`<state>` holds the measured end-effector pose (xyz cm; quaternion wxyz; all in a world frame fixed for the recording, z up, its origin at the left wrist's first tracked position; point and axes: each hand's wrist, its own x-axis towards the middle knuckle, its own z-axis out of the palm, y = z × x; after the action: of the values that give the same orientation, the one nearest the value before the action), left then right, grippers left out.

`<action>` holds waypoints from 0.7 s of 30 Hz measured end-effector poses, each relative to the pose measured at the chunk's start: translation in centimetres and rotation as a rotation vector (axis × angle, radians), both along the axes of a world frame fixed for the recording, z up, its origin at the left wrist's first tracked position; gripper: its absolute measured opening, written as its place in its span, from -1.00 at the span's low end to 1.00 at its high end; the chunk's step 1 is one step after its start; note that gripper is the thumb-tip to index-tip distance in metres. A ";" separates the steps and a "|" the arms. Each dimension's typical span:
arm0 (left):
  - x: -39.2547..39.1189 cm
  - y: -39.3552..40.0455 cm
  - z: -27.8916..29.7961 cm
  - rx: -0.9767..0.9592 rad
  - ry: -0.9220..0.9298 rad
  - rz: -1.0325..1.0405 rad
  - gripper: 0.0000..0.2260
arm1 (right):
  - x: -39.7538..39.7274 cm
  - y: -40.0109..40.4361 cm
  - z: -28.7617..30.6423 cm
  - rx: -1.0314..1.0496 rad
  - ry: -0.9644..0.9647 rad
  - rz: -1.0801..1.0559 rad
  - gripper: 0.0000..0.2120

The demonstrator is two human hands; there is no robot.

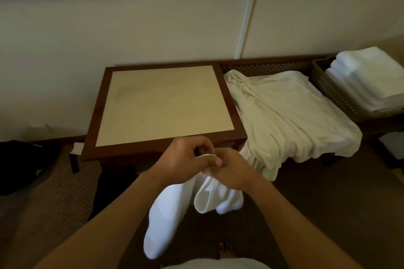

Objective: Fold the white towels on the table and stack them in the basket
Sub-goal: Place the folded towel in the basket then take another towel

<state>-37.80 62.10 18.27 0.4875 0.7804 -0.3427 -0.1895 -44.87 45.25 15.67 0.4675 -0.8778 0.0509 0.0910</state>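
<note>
both your hands grip one white towel (166, 214): left hand (185, 157) and right hand (231, 170) pinch its top edge together, in front of the table (166, 100), the rest hanging down. slide your hands apart along that edge to find the corners, then lay it flat on the table. the basket (328, 91) sits far right, holding folded towels (367, 80).

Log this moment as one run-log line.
left hand: grips white towel | right hand: grips same towel | towel: hanging, unfolded | basket: folded towels stacked
</note>
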 end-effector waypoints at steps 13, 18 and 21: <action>-1.3 6.7 -11.4 0.527 0.352 0.097 -0.85 | -0.4 -2.2 0.3 0.385 -0.287 -0.488 -0.80; -1.1 8.1 -12.6 0.285 0.814 0.347 -0.73 | -0.1 -2.3 0.2 0.375 -0.326 -0.538 -0.81; -1.2 8.9 -13.0 0.094 1.095 0.309 -0.76 | 0.0 -2.9 0.0 0.376 -0.325 -0.614 -0.74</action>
<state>-39.01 70.99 5.23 0.5808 0.6304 0.0867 -0.5077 -44.84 42.35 15.65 0.6277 -0.7238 0.2189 -0.1852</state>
